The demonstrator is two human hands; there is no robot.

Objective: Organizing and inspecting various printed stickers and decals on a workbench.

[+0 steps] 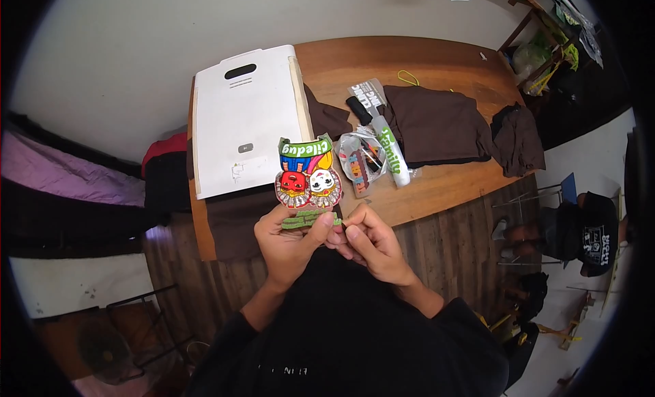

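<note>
Left hand (pixel 285 241) clamps the lower edge of a colourful embroidered patch (pixel 307 182), held upright over the near edge of the wooden surface (pixel 437 185). Right hand (pixel 372 243) pinches together at the patch's bottom right corner. White board (pixel 242 120) lies behind.

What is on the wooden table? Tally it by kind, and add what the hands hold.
White board: 1
Brown folded cloths: 3, counting the smaller ones
Clear plastic bag: 1
White tube: 1
Yellow loop: 1
Colourful patch, held by left hand and right hand: 1
Total: 8
</note>
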